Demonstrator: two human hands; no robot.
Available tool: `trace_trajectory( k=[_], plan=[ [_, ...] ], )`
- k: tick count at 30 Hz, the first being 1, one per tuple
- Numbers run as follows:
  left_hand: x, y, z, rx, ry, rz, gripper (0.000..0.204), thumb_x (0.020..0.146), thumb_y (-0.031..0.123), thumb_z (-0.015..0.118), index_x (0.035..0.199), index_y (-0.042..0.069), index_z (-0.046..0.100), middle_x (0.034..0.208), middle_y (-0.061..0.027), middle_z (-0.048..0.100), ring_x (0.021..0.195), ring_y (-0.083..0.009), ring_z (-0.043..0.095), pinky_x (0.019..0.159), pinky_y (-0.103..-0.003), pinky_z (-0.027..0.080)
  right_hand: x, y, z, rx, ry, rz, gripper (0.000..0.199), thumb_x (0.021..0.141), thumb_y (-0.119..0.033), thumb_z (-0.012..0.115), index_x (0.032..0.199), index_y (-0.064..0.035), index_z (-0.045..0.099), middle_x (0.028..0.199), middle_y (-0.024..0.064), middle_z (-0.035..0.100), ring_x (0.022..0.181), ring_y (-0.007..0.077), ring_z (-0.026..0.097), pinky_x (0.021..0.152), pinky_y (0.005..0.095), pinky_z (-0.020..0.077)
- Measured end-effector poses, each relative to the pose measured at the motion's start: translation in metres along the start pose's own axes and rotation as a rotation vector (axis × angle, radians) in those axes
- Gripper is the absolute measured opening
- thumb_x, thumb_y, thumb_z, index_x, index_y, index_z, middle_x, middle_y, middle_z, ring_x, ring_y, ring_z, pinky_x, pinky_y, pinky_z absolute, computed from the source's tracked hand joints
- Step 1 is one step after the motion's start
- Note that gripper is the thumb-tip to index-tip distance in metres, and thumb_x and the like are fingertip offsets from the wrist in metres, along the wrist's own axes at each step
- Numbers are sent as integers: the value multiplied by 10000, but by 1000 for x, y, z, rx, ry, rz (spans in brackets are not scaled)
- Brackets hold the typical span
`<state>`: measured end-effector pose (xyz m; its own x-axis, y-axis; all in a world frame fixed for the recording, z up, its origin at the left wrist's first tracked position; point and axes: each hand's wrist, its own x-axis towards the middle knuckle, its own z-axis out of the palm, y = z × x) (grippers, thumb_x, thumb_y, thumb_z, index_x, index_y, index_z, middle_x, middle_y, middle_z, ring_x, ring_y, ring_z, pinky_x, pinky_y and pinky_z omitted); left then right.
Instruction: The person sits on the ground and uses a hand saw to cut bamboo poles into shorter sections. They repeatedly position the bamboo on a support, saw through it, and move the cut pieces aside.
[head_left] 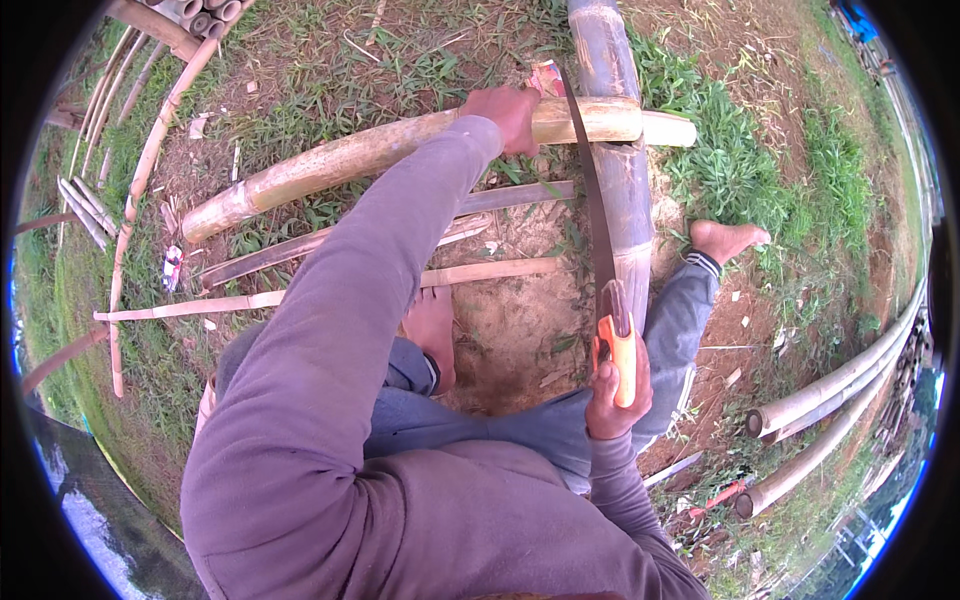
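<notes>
My left hand point(510, 115) presses down on a thick pale bamboo pole point(340, 160) that lies across a darker bamboo trunk point(620, 190). My right hand point(612, 392) grips the orange handle of a curved hand saw point(598, 200). The saw's dark blade reaches up to the pale pole, just right of my left hand. My bare right foot point(728, 238) rests beside the dark trunk; my bare left foot point(432, 330) stands on bare dirt.
Split bamboo strips point(400, 275) lie on the ground under the pole. Long thin poles point(140, 190) lie at the left. More bamboo poles point(830, 400) are stacked at the right. Grass patches point(740, 150) and bare soil surround the spot.
</notes>
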<state>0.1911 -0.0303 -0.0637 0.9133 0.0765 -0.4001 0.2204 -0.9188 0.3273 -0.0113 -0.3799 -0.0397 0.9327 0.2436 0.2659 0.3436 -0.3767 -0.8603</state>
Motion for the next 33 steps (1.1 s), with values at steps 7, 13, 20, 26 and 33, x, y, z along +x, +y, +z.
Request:
trace_trajectory(
  k=[7, 13, 20, 26, 33],
  plan=[
    [6, 1, 10, 40, 64, 8, 753, 785, 394, 890, 1399, 74, 596, 1183, -183, 774, 1114, -371, 748, 966, -502, 596, 104, 29, 82, -27, 74, -93, 502, 1000, -67, 713, 1466, 70, 583, 1343, 224, 713, 1149, 293, 744, 962, 386, 593],
    [4, -8, 7, 30, 24, 12, 777, 767, 408, 889, 1395, 59, 594, 1176, -193, 773, 1106, -375, 749, 963, -503, 597, -3, 10, 11, 20, 5, 69, 554, 1039, -218, 681, 1446, 138, 560, 1359, 278, 707, 1202, 351, 742, 1021, 422, 595],
    [3, 4, 10, 18, 37, 15, 767, 769, 412, 884, 1385, 58, 596, 1168, -204, 772, 1103, -376, 749, 965, -502, 597, 109, 26, 75, -79, 68, -119, 495, 997, -73, 733, 1451, 68, 595, 1238, 224, 754, 1048, 282, 773, 892, 375, 608],
    [3, -6, -3, 54, 31, 12, 735, 769, 420, 897, 1355, 63, 635, 1190, -181, 779, 1136, -358, 749, 991, -489, 593, 64, 25, 54, 17, 37, -35, 525, 1039, -201, 705, 1446, 107, 581, 1322, 230, 727, 1176, 307, 734, 1006, 400, 583],
    [1, 3, 7, 46, 48, -28, 713, 776, 409, 900, 1348, 63, 652, 1200, -171, 782, 1142, -355, 749, 1000, -481, 591, 42, 31, 35, -29, 20, -75, 546, 1039, -191, 721, 1452, 125, 553, 1299, 254, 733, 1130, 312, 760, 949, 398, 614]
  ],
)
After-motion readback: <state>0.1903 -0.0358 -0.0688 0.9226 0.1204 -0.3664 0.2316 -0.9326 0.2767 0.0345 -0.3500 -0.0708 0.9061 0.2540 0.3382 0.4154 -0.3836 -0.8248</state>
